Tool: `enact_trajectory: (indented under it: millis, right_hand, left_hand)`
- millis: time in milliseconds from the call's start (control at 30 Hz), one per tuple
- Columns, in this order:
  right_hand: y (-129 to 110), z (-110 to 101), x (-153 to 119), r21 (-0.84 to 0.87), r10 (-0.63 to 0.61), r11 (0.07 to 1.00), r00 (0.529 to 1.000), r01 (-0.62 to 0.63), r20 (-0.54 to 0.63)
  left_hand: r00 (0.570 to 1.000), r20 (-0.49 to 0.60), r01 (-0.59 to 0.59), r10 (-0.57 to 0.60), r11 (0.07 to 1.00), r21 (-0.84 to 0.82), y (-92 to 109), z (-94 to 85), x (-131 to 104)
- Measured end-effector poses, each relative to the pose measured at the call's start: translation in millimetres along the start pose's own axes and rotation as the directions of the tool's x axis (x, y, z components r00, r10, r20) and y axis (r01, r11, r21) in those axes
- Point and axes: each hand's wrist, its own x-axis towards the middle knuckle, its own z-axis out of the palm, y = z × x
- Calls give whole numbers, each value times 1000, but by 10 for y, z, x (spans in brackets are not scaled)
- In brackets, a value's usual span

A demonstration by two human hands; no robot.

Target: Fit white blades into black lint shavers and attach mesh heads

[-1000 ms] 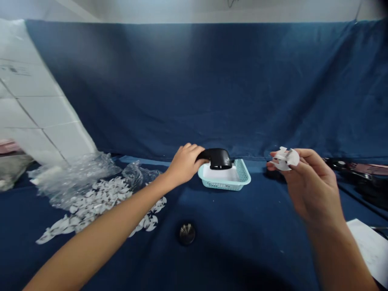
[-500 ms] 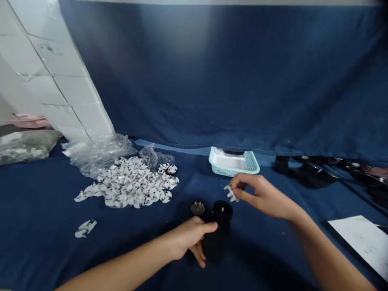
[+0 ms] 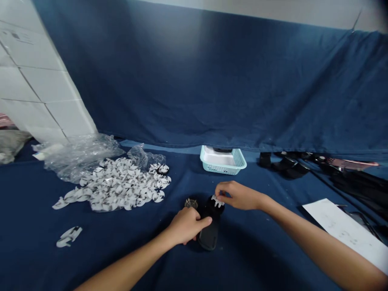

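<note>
My left hand is closed around the side of a black cylindrical housing, which tilts with its open end away from me. Between the thumb and fingers of my right hand is a small white toothed plastic piece, held at the mouth of the housing. Whether the piece touches the rim I cannot tell. Just beyond my left hand is a round, dark metallic part, partly hidden by that hand. To the left spreads a large pile of white plastic pieces.
One or two white pieces lie apart at the left. Clear plastic bags sit behind the pile. A light-blue basket stands at the back, below a hanging blue cloth. At right are black parts and a white sheet.
My right hand has brought the white toothed piece left and down to the housing's mouth. The housing, in my left hand, now leans further over. The whole view has shifted slightly.
</note>
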Motion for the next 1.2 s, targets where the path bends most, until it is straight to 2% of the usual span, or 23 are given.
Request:
enact_trajectory:
  millis: [367, 633, 800, 1000, 1100, 1200]
  right_hand:
    - [-108, -60, 25, -144, 5, 990, 998, 4, 62]
    - [-168, -23, 36, -226, 43, 974, 997, -26, 70]
    - [-210, 80, 60, -264, 159, 952, 987, -158, -18]
    - [-291, 283, 63, -299, 353, 873, 922, -386, -161]
    - [-332, 302, 68, -324, 372, 851, 910, -412, -182]
    - [-361, 211, 83, -348, 335, 857, 924, -379, -182]
  left_hand:
    - [999, 18, -31, 30, 998, 64, -69, 8, 43]
    - [999, 23, -31, 29, 997, 77, -69, 12, 58]
    - [1000, 10, -24, 23, 996, 84, -51, 13, 47]
    - [999, -32, -15, 18, 994, 109, -44, 16, 30]
    - [999, -41, -19, 24, 993, 115, -46, 11, 26]
    - [999, -43, -24, 29, 993, 117, -55, 3, 24]
